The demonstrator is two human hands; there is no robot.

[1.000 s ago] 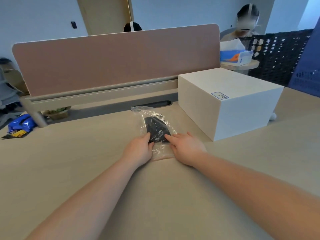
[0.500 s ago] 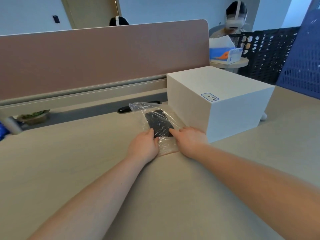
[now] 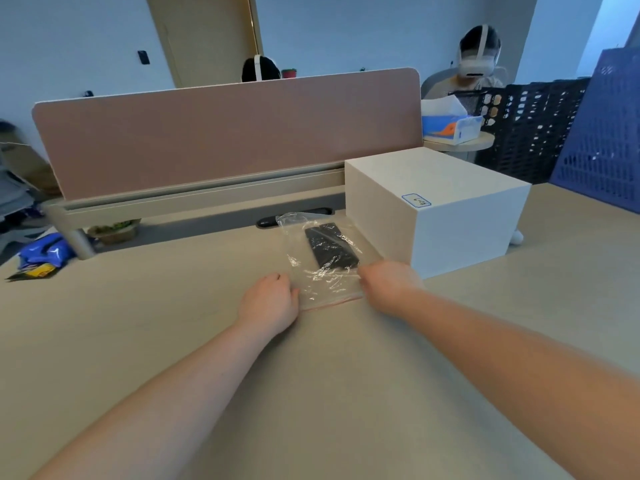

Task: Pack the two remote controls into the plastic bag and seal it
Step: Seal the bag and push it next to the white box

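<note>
A clear plastic bag (image 3: 323, 275) lies flat on the desk just left of the white box. Black remote controls (image 3: 330, 245) show through it at its far half; I cannot separate them into two. A thin red zip strip (image 3: 332, 303) runs along the bag's near edge. My left hand (image 3: 270, 301) sits at the strip's left end with fingers curled, thumb on the bag's corner. At the strip's right end, my right hand (image 3: 388, 284) has its fingertips on the bag's edge. The fingertips of both hands are partly hidden.
A white box (image 3: 450, 216) with a small blue label stands right beside the bag. A pink divider panel (image 3: 225, 136) closes the desk's far side, with a dark cable slot (image 3: 266, 222) below it. Blue crates (image 3: 602, 140) stand at the right. People sit behind the divider.
Both hands were close together over the bag's near half by the remotes. They have drawn apart to the two ends of the zip strip. The camera view has also shifted.
</note>
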